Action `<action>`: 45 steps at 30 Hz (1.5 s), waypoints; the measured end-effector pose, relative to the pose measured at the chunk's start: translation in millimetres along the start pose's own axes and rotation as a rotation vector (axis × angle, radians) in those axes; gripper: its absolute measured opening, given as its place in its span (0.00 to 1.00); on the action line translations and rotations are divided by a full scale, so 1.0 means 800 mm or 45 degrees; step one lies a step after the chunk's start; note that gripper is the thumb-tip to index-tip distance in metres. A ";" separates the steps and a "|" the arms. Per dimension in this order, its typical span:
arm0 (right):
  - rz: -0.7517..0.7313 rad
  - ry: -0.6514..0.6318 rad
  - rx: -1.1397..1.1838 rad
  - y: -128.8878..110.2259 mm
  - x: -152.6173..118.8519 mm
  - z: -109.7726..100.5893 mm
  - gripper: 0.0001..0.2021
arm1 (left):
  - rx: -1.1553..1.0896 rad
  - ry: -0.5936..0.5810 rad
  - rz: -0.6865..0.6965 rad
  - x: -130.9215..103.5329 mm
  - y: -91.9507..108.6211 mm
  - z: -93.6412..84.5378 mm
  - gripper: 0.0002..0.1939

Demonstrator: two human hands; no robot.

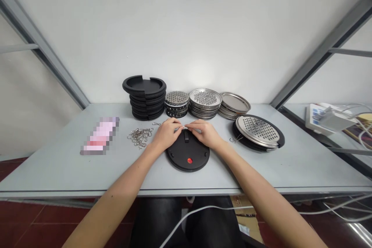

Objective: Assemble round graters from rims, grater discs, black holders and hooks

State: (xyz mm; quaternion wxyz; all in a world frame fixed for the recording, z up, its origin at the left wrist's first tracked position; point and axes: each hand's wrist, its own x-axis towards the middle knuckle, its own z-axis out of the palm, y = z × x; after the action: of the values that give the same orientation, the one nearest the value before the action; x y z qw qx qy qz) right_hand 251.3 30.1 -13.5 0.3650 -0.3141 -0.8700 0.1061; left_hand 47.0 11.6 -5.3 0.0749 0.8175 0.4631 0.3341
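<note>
A round black plastic base (186, 155) lies face down in front of me, with a small raised tab near its far edge and a red spot near its close edge. At that far edge, the fingers of my left hand (168, 131) are pinched together. My right hand (205, 133) pinches from the other side, its fingertips meeting the left ones. A thin shiny bit of a metal wire clip (185, 127) shows between the fingertips; the rest is hidden. Left of my hands lies a loose pile of wire clips (140, 137), with one single clip (156, 124) apart from it.
Along the back stand stacked black holders (147, 102), small grater discs (176, 104), larger grater discs (205, 102) and plain metal discs (235, 104). An assembled grater set (258, 131) with a wire clip sits right. A blurred pink phone-like object (101, 135) lies left; a power strip (318, 120) stands far right.
</note>
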 end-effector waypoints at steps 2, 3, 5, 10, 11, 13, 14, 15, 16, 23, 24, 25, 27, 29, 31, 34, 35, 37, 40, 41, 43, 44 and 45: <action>0.002 0.007 -0.013 0.000 -0.001 -0.001 0.12 | -0.010 -0.029 -0.029 0.000 0.002 -0.002 0.09; 0.005 0.005 -0.024 0.000 -0.001 -0.001 0.12 | -0.020 -0.042 -0.042 0.000 0.002 -0.002 0.09; 0.003 -0.006 -0.046 0.001 -0.001 -0.001 0.12 | -0.038 -0.060 -0.060 -0.001 0.004 -0.004 0.09; -0.070 -0.010 -0.071 0.004 -0.001 0.000 0.13 | -0.033 -0.069 -0.061 -0.001 0.005 -0.007 0.09; -0.071 -0.016 -0.064 0.004 -0.001 0.001 0.13 | -0.022 -0.070 -0.059 -0.001 0.005 -0.007 0.09; -0.040 -0.040 -0.044 0.002 0.000 0.000 0.13 | 0.003 -0.076 -0.059 -0.001 0.006 -0.007 0.09; -0.017 -0.054 -0.036 0.001 0.000 0.000 0.14 | 0.012 -0.077 -0.060 -0.001 0.007 -0.008 0.09; 0.002 -0.066 -0.033 0.000 0.000 0.000 0.14 | 0.016 -0.077 -0.060 -0.001 0.008 -0.008 0.09; 0.017 -0.073 -0.035 -0.001 -0.001 -0.001 0.14 | 0.014 -0.073 -0.058 -0.001 0.008 -0.008 0.09; 0.003 -0.098 -0.103 0.001 -0.002 0.002 0.15 | -0.014 -0.088 -0.017 -0.001 0.008 -0.005 0.10; 0.003 -0.103 -0.108 0.002 -0.002 0.002 0.15 | -0.007 -0.102 -0.016 -0.001 0.007 -0.004 0.10; 0.005 -0.108 -0.110 0.002 -0.002 0.003 0.15 | 0.004 -0.115 -0.019 -0.001 0.007 -0.004 0.10; 0.010 -0.114 -0.104 0.002 -0.002 0.003 0.15 | 0.039 -0.130 -0.035 -0.002 0.007 -0.003 0.11; 0.015 -0.124 -0.098 0.000 -0.002 0.003 0.15 | 0.087 -0.144 -0.049 -0.002 0.008 -0.003 0.11; 0.023 -0.132 -0.100 -0.001 -0.001 0.003 0.14 | 0.141 -0.160 -0.057 -0.001 0.010 -0.003 0.11; 0.030 -0.142 -0.126 -0.002 0.000 0.003 0.14 | 0.230 -0.187 -0.055 0.000 0.013 -0.003 0.12; 0.030 -0.147 -0.135 -0.001 0.000 0.003 0.13 | 0.257 -0.195 -0.048 0.001 0.014 -0.003 0.12; 0.027 -0.153 -0.144 -0.001 0.000 0.003 0.14 | 0.301 -0.213 -0.034 0.001 0.016 -0.003 0.12; 0.022 -0.152 -0.146 0.001 -0.001 0.004 0.14 | 0.353 -0.244 -0.018 0.001 0.018 -0.004 0.12; 0.022 -0.151 -0.148 0.001 -0.001 0.005 0.14 | 0.370 -0.257 -0.016 0.001 0.019 -0.005 0.12; 0.025 -0.153 -0.159 0.001 0.000 0.005 0.13 | 0.400 -0.288 -0.015 0.001 0.023 -0.006 0.13; 0.026 -0.152 -0.167 0.000 0.000 0.006 0.13 | 0.415 -0.304 -0.014 0.000 0.025 -0.007 0.13; 0.027 -0.149 -0.172 0.000 0.001 0.006 0.13 | 0.430 -0.315 -0.010 0.000 0.027 -0.008 0.13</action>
State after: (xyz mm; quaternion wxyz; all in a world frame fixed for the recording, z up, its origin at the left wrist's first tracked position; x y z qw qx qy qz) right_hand 247.7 30.7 -16.5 0.2903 -0.3403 -0.8917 0.0691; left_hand 58.3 -1.6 8.9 -0.0054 0.8514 0.5031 0.1484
